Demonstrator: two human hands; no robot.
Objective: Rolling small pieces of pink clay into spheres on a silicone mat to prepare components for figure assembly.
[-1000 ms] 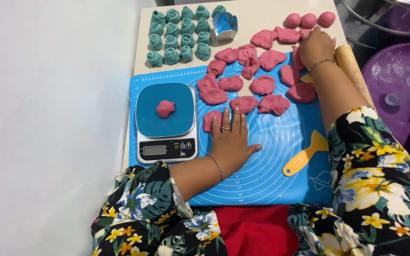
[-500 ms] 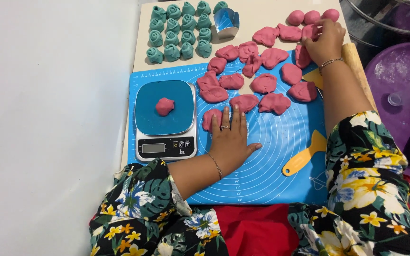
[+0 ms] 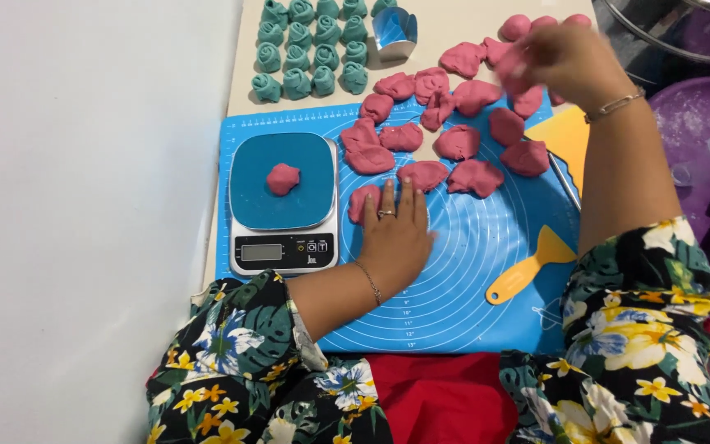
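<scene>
Head view: the square blue silicone baking mat [image 3: 470, 304] on the pale tabletop [image 3: 445, 33] serves as the landmark. At its left end sits a small digital kitchen scale with a teal platform [image 3: 283, 201], and one rounded lump of pink dough [image 3: 283, 178] rests on the platform's middle. The left hand [image 3: 396, 234] lies flat near the mat's centre, fingers spread, its grip wide and holding nothing; the fingertips touch a pink dough piece [image 3: 365, 201] just right of the scale. The right hand [image 3: 564, 57] is blurred above the mat's far right corner, among the scattered pink dough pieces [image 3: 454, 140]; its fingers look curled toward one, but I cannot tell whether the grip has closed. To do the portioning well, I judge each piece should sit centred on the platform, alone, untouched. Beyond the mat's far edge stand rows of teal dough rosettes [image 3: 310, 57]; a yellow plastic scraper [image 3: 532, 267] lies on its right part.
</scene>
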